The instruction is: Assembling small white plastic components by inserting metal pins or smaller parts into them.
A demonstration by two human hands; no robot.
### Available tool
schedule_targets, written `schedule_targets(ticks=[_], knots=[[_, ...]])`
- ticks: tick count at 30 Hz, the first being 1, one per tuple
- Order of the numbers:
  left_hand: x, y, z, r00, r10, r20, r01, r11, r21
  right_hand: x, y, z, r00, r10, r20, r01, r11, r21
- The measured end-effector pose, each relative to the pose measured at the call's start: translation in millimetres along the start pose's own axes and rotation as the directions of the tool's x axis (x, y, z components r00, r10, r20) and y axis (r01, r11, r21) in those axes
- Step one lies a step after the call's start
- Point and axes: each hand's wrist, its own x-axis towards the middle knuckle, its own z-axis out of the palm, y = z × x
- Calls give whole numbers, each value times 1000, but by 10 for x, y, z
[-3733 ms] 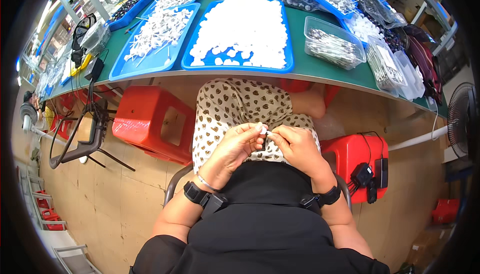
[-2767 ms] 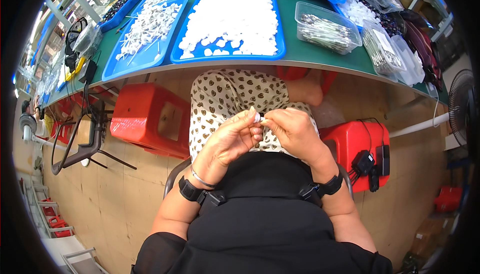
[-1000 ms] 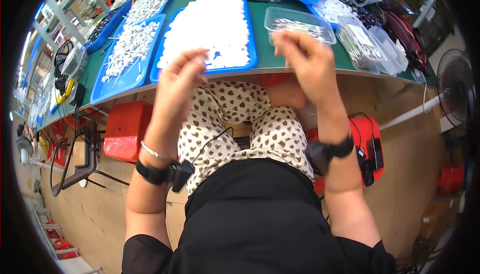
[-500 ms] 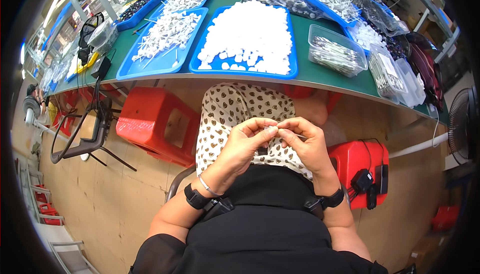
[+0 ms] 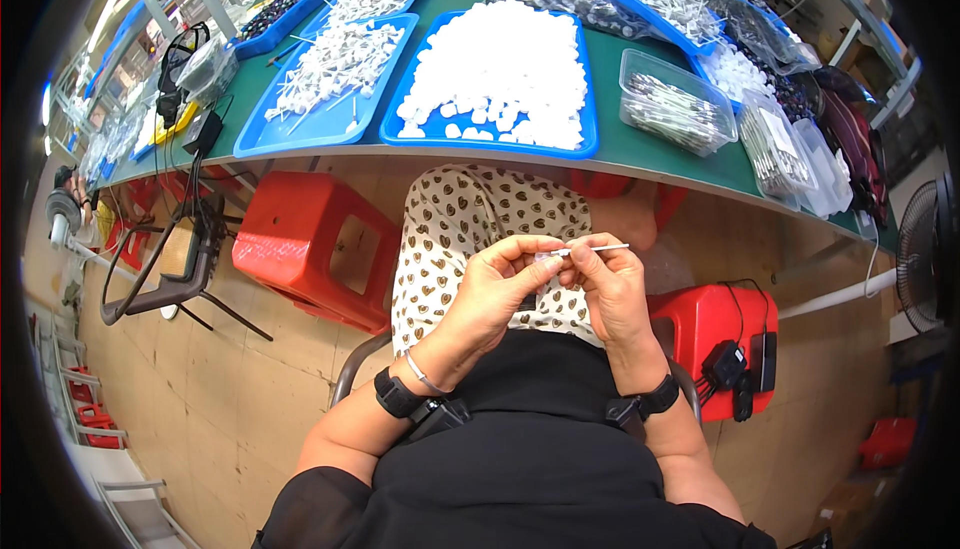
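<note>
Above my lap, the fingertips of both hands meet. My right hand (image 5: 612, 284) pinches a thin white stick (image 5: 612, 247), which lies nearly level and sticks out to the right past the fingers. Closed thumb against forefinger, my left hand (image 5: 492, 281) is at the stick's left end. What sits between the left fingertips is mostly hidden; I cannot tell whether it is a separate small part. On the table ahead, a blue tray (image 5: 480, 149) bears a heap of small white pieces. Beside it, another blue tray (image 5: 290, 137) has white-headed stick parts.
The green table (image 5: 610, 119) edge runs beyond my knees. Clear plastic boxes (image 5: 690, 141) of thin sticks stand at the right. A red stool (image 5: 290, 234) is at my left; another red stool (image 5: 700, 389) at my right bears black devices. A fan (image 5: 918, 249) stands far right.
The white stick now shows plainly, pointing right from the right fingers. My right hand has turned and its fingers have shifted; my left hand has hardly moved.
</note>
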Motion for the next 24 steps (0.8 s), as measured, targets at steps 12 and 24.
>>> schedule_targets(ticks=[12,24], knots=[[69,-59,-104,998,-10,-68,10,1000,1,57,30,34,995,12,102,-7,999,-48],[56,-65,114,985,-167,-31,162,977,-141,-81,-146,-34,960,-257,115,278,928,-249]])
